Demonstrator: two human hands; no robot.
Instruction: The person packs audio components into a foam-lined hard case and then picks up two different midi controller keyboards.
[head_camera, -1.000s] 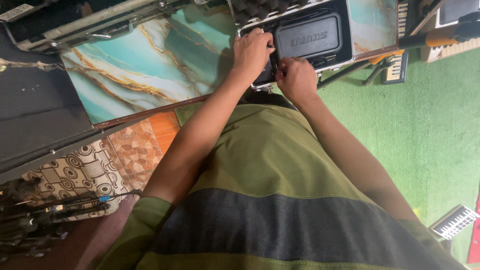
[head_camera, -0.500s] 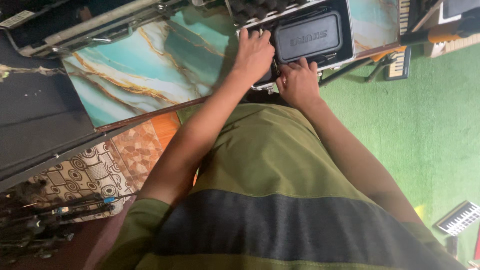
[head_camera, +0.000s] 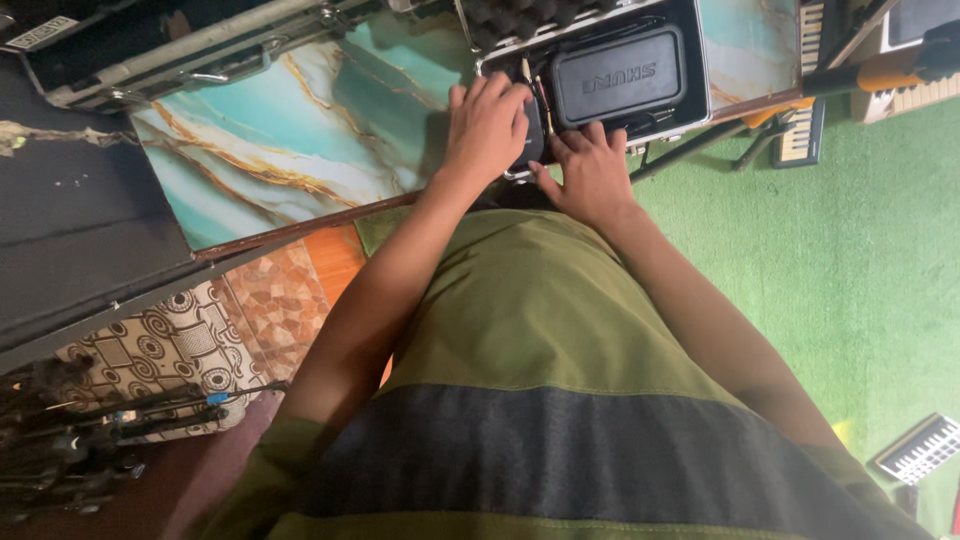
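An open metal-edged case (head_camera: 700, 60) lies on a table with a teal marble-pattern top (head_camera: 300, 130). Inside it sit a black zipped pouch (head_camera: 620, 75) and grey foam (head_camera: 520, 15). My left hand (head_camera: 488, 122) lies curled over a small black item (head_camera: 533, 135) in the case's left compartment, beside the pouch. My right hand (head_camera: 592, 172) rests at the case's near rim, fingers spread, fingertips touching the rim just below the pouch. The small item is mostly hidden under my left hand.
A long black case (head_camera: 150, 45) lies at the table's far left. Small keyboards (head_camera: 800, 135) (head_camera: 920, 450) sit on the green carpet (head_camera: 860, 280). A stand's legs (head_camera: 690, 150) are under the table. Cables and black rods (head_camera: 90, 430) lie on a patterned mat at lower left.
Both hands stay at the case's left compartment. My left hand has settled a little further over the small black item; my right fingers have spread along the rim.
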